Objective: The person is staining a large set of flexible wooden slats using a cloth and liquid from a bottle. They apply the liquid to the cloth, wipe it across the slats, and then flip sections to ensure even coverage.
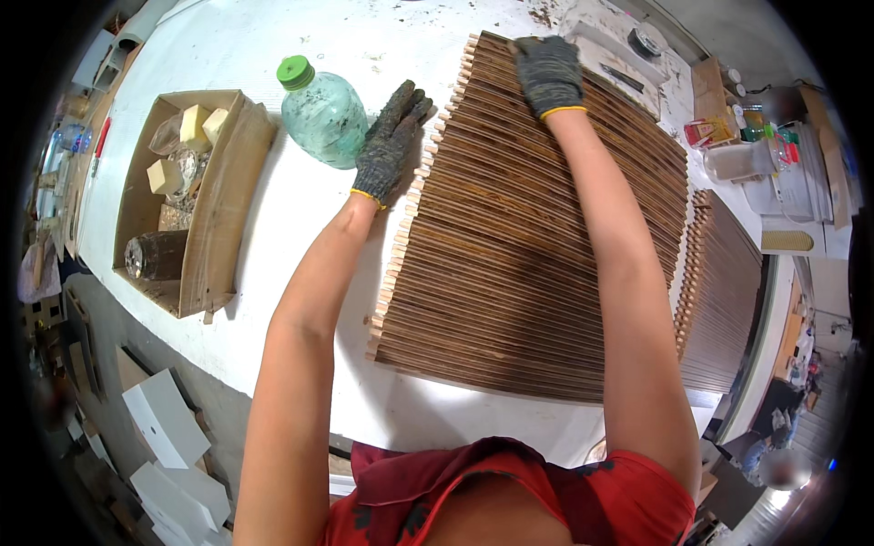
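Dark brown wooden slats with pale, stub-like ends lie side by side in a wide panel on the white table. My right hand, in a dark grey knitted glove with a yellow cuff, presses on the panel's far end. Its fingers are curled under, and whatever they hold, if anything, is hidden. Left of the panel, my left hand wears a matching, heavily stained glove. Its fingers stretch out over the tabletop, with no object in them. Right beside it stands a translucent green plastic bottle with a green cap, smudged with dark stains.
An open cardboard box at left holds pale yellow blocks and a dark-stained jar. A second stack of slats lies at right. Behind the panel sits a white tray. Bottles and containers crowd the far right.
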Motion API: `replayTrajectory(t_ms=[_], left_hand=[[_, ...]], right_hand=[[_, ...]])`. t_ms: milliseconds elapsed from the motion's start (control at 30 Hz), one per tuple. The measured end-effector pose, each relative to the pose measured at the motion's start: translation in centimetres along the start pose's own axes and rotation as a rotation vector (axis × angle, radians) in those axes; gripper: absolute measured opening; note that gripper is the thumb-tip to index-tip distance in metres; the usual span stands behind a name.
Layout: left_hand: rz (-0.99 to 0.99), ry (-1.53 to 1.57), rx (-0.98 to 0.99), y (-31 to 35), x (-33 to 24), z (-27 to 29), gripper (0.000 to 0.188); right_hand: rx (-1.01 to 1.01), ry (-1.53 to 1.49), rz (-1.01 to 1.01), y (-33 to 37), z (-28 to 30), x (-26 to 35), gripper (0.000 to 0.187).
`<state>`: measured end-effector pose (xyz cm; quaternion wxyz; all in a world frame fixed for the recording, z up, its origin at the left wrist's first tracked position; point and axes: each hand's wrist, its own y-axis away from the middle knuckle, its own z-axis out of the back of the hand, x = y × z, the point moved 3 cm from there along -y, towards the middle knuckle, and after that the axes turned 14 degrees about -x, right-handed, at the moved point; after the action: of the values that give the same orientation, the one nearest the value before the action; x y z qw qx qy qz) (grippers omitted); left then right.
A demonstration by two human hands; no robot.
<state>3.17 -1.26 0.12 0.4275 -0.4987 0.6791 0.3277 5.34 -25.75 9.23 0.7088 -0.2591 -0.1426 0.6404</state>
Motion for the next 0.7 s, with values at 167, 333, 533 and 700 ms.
replayTrajectory(t_ms=[167, 333, 533, 700], left_hand=[[0.016, 0.077, -0.067, 0.0, 0.4, -1.0, 0.054], [-0.034, -0.089, -0.102, 0.7, -1.3, -1.0, 0.052], [-0.037, -0.093, -0.065, 0.5, -1.2, -1.8, 0.052], [-0.037, -0.132, -0.102, 0.4, -1.0, -1.3, 0.05]], right_hand=[[-0.071, -0.555, 0.334, 7.7, 4.5, 4.0, 0.031], [-0.108, -0.592, 0.381, 11.6, 4.2, 3.0, 0.027], [-0.054, 0.066, -0.491, 12.2, 4.1, -20.9, 0.042], [-0.113, -0.785, -0.155, 13.7, 10.3, -7.6, 0.029]])
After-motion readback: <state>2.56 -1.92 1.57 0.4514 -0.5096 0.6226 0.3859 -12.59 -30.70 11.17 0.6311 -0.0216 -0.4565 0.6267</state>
